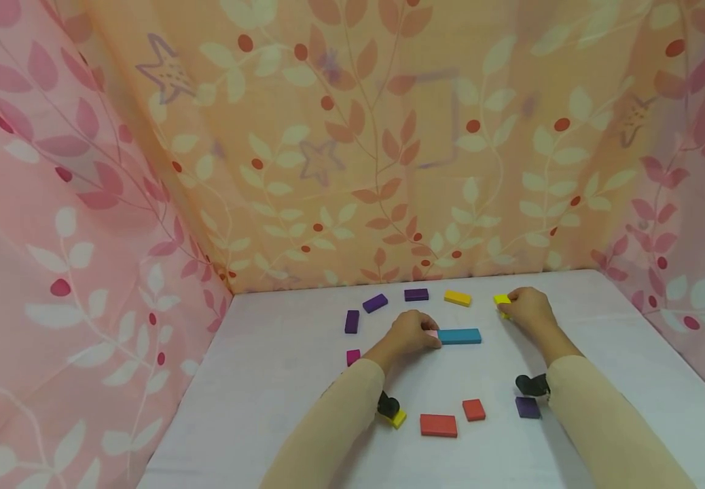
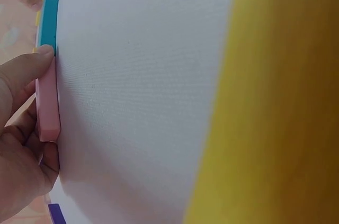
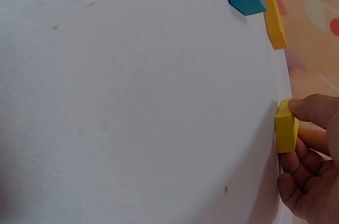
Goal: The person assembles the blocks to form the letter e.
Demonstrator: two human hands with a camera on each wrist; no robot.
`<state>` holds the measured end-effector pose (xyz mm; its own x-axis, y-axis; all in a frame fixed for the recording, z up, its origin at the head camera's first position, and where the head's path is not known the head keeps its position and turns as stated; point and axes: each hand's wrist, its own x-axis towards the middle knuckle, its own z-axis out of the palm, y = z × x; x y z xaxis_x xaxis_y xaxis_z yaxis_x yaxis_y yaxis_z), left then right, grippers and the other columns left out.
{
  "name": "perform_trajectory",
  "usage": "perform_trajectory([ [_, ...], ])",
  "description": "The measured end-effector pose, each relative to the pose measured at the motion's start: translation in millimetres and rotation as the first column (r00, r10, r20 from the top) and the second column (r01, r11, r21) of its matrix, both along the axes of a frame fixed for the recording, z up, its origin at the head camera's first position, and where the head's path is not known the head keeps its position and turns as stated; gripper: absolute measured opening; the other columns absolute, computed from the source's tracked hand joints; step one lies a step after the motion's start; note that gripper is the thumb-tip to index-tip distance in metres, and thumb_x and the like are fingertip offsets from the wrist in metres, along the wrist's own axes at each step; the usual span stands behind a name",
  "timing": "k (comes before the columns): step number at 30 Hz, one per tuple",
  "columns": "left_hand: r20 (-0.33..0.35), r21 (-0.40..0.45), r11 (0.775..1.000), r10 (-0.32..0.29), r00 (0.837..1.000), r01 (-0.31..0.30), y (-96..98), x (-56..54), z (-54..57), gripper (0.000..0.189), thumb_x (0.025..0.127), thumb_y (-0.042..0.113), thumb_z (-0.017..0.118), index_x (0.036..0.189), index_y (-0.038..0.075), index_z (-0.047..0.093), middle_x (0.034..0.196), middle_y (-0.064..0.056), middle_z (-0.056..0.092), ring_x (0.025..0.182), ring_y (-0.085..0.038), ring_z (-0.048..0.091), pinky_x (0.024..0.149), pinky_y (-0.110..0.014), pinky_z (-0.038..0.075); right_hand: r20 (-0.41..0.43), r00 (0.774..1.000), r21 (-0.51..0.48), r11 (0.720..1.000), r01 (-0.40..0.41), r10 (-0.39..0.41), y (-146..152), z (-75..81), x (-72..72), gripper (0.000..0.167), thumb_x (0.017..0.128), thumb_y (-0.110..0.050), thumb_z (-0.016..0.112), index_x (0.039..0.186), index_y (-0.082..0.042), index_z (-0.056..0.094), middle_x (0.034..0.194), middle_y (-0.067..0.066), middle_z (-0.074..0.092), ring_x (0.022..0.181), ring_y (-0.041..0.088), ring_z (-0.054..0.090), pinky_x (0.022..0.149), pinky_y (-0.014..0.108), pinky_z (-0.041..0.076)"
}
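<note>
My left hand [image 1: 409,331] grips a pink block [image 2: 48,102], with the thumb on its near side and the other fingers curled around its far side and end. End to end with that block lies a blue block [image 1: 459,336], and the thumb tip is right at their joint. Farther back on the right, my right hand [image 1: 531,309] pinches a small yellow block [image 3: 286,128] between thumb and fingers. An orange-yellow block [image 1: 457,298] lies to the left of the pinched one.
Several purple blocks curve along the back left, one of them [image 1: 416,295] near the cloth backdrop [image 1: 365,224]. A magenta block [image 1: 353,356] shows beside the left sleeve. Nearer lie another yellow block [image 1: 398,420], two red blocks [image 1: 439,425] and a dark purple block [image 1: 528,407].
</note>
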<state>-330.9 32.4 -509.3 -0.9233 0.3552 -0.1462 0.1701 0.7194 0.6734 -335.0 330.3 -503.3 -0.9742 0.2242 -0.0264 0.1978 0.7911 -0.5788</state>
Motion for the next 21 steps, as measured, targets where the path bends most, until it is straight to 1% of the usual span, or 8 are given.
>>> perform_trajectory([
  [4, -0.004, -0.002, 1.0, -0.006, 1.0, 0.006, -0.7, -1.2, -1.0, 0.02, 0.082, 0.035, 0.087, 0.098, 0.029, 0.076, 0.094, 0.01, 0.062, 0.094, -0.013, 0.055, 0.086, -0.032, 0.049, 0.012, 1.0, 0.003, 1.0, -0.004, 0.004, -2.1, 0.8, -0.8, 0.052, 0.094, -0.025, 0.069, 0.126, 0.014, 0.06, 0.127, 0.032, 0.062, 0.118, 0.048, 0.056, 0.103, 0.059, 0.045],
  [13, -0.017, -0.003, 1.0, -0.014, 1.0, 0.014, -1.0, -2.9, -3.0, 0.02, 0.081, 0.035, 0.088, 0.096, 0.029, 0.076, 0.093, 0.01, 0.062, 0.093, -0.013, 0.055, 0.084, -0.032, 0.048, 0.005, 1.0, -0.048, 0.999, -0.018, 0.018, -5.2, 2.0, -1.7, 0.053, 0.096, -0.023, 0.067, 0.133, 0.014, 0.056, 0.133, 0.033, 0.058, 0.124, 0.048, 0.051, 0.108, 0.061, 0.042],
  [17, -0.017, -0.005, 1.0, -0.014, 1.0, 0.013, -0.2, -2.8, -3.0, 0.02, 0.081, 0.035, 0.088, 0.095, 0.029, 0.075, 0.093, 0.01, 0.061, 0.092, -0.013, 0.054, 0.085, -0.032, 0.048, -0.01, 0.999, -0.046, 0.998, -0.045, 0.045, -6.5, 3.3, -2.0, 0.053, 0.096, -0.023, 0.068, 0.134, 0.012, 0.057, 0.133, 0.031, 0.059, 0.123, 0.046, 0.053, 0.107, 0.061, 0.042],
  [21, -0.018, -0.015, 1.0, -0.007, 1.0, 0.007, 0.3, -2.2, -3.0, 0.021, 0.081, 0.036, 0.088, 0.096, 0.029, 0.076, 0.093, 0.01, 0.061, 0.093, -0.014, 0.053, 0.086, -0.034, 0.047, -0.011, 0.997, -0.063, 0.995, -0.078, 0.077, -10.0, 6.8, -1.4, 0.053, 0.096, -0.024, 0.07, 0.135, 0.01, 0.057, 0.132, 0.03, 0.06, 0.119, 0.044, 0.054, 0.105, 0.059, 0.045],
])
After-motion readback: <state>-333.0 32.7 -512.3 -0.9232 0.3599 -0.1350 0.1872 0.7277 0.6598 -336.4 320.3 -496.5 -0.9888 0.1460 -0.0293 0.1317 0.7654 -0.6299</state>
